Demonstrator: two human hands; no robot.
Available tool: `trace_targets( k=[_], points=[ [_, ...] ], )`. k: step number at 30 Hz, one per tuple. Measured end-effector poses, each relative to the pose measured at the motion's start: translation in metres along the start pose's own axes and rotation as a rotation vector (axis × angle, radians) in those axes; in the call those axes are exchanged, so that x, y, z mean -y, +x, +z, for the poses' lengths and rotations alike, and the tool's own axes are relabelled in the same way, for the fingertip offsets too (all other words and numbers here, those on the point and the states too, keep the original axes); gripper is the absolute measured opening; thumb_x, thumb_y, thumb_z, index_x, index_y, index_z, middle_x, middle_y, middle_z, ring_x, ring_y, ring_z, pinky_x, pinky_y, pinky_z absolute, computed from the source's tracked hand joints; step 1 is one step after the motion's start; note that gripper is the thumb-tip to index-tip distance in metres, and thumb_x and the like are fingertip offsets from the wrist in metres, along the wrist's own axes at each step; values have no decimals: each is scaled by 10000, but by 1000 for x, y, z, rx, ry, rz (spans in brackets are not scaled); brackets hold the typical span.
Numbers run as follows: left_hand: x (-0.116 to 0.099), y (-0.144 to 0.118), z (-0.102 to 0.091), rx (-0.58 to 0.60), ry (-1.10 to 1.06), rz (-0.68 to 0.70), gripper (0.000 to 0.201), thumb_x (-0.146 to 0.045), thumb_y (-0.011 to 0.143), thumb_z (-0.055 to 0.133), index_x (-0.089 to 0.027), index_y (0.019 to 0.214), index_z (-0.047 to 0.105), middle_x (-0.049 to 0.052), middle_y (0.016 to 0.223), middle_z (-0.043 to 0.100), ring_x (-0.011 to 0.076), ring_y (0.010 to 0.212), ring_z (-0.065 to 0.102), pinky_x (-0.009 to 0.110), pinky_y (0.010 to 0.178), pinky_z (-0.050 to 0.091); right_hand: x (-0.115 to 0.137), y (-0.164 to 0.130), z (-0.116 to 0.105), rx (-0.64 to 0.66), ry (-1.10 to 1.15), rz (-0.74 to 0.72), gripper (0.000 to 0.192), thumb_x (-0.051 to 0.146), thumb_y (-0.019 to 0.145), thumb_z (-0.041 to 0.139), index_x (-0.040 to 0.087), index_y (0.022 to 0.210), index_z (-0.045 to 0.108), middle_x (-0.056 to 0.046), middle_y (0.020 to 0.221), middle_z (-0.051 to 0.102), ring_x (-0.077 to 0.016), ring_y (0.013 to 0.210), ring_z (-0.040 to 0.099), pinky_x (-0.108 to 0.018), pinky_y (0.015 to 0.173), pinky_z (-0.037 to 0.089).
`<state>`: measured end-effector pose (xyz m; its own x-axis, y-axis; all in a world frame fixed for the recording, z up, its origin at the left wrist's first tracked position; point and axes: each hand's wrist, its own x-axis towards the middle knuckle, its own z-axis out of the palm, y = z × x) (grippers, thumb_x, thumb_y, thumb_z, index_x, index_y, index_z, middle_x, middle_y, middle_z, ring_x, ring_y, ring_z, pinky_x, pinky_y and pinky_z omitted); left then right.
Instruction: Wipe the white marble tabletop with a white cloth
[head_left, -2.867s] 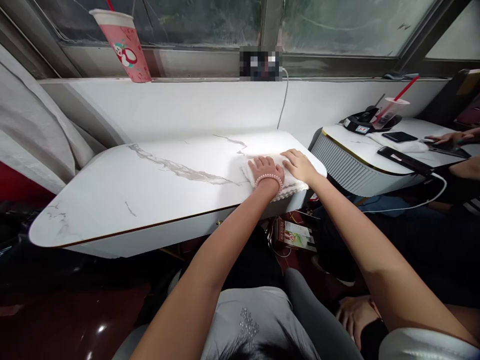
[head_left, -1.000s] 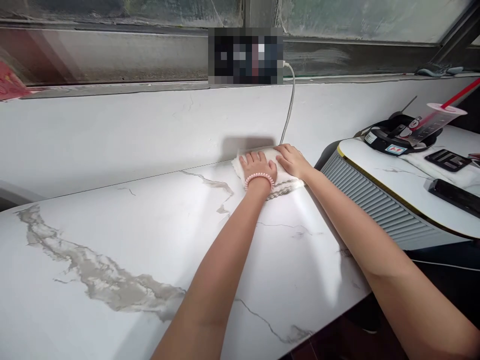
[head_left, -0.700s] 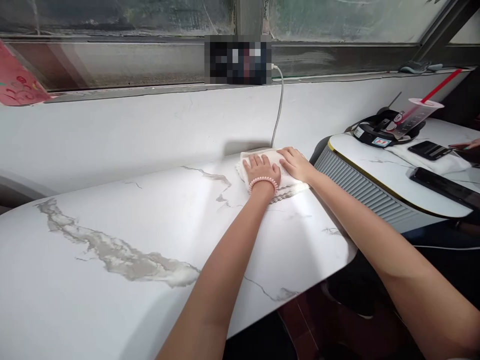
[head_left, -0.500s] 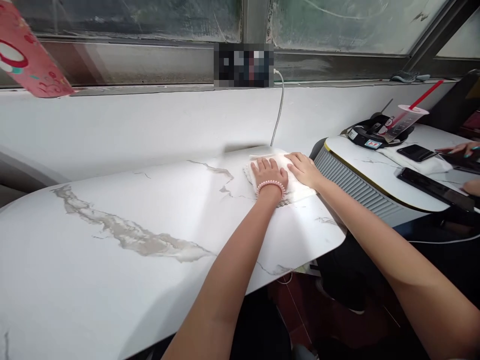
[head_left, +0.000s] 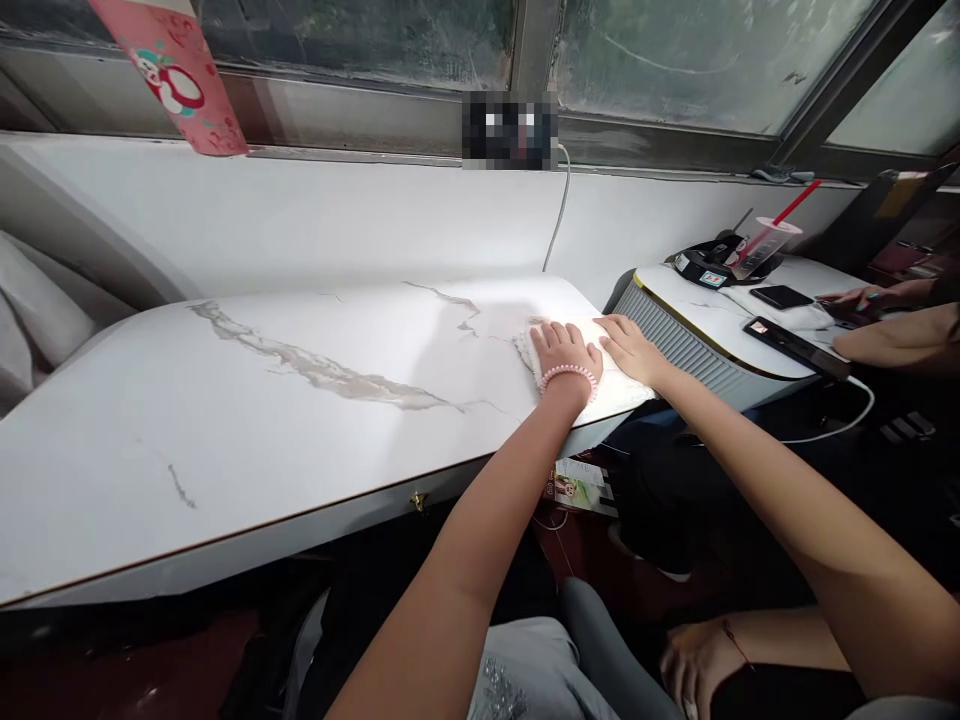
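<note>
Item: folded white cloth with a scalloped edge (head_left: 616, 385), lying flat at the near right corner of the white marble-patterned table (head_left: 300, 400), close to its front edge. Left hand (head_left: 564, 352), pink bead bracelet (head_left: 568, 373) at the wrist, rests palm down on the cloth's left part, fingers spread and flat, grasping nothing. Right hand (head_left: 632, 345) lies just beside it on the cloth's right part, likewise flat and unclenched; the two hands almost touch. Handling note, as a judgement: even downward pressure from both palms should keep the cloth from bunching, and strokes ought to stop short of the rim so the cloth does not slide off the corner. Adjacent: a second, smaller white table with a ribbed grey side (head_left: 679, 345), just right of the cloth, bearing a clear plastic cup with a red straw (head_left: 763, 243), a black phone (head_left: 781, 296) and a long dark device (head_left: 793, 346); another person's hand (head_left: 862, 297) rests there. Behind: white window ledge, a pink printed paper cup (head_left: 180, 75), a white cable (head_left: 559, 215) hanging down the wall.
</note>
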<state>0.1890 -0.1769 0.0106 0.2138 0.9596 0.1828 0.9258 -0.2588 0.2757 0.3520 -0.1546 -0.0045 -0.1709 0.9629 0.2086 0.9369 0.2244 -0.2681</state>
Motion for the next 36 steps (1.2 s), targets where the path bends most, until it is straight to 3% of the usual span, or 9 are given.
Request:
trace_targets(
  k=[9, 19, 23, 27, 36],
  points=[
    [-6, -43, -7, -25, 19, 22, 567, -373, 991, 281, -66, 1442, 436, 170, 1470, 480, 303, 1391, 360, 486, 1198, 183, 18, -45, -2, -83, -6, 27, 496, 448, 955, 271, 243, 1341, 507, -134, 1360, 522, -344, 1260, 475, -588, 991, 459],
    [4, -47, -4, -48, 11, 24, 568, -369, 985, 281, -73, 1445, 434, 156, 1486, 474, 302, 1411, 350, 475, 1198, 178, 27, -40, 5, -165, -29, -15, 458, 402, 909, 324, 217, 1250, 567, -151, 1258, 573, -341, 1200, 518, -578, 1034, 419],
    [14, -39, -8, -24, -21, 21, 561, -360, 981, 289, -73, 1439, 439, 160, 1478, 479, 303, 1407, 351, 480, 1196, 184, 27, -23, 9, -164, -43, -45, 434, 373, 884, 354, 209, 1214, 583, -152, 1206, 594, -344, 1202, 518, -592, 1072, 375],
    [43, -16, -15, 4, -47, 31, 556, -372, 977, 302, -90, 1433, 448, 151, 1480, 474, 292, 1404, 349, 468, 1203, 176, 39, 8, 21, -193, -24, -72, 422, 363, 873, 381, 201, 1198, 595, -151, 1189, 604, -336, 1158, 539, -562, 1030, 423],
    [122, 68, -18, 32, -13, -94, 585, -388, 979, 246, -120, 1479, 390, 128, 1547, 398, 270, 1455, 279, 473, 1217, 128, 86, 120, 57, -181, 30, -64, 425, 310, 858, 414, 184, 1212, 614, -144, 1236, 607, -328, 1149, 553, -484, 963, 475]
  ],
)
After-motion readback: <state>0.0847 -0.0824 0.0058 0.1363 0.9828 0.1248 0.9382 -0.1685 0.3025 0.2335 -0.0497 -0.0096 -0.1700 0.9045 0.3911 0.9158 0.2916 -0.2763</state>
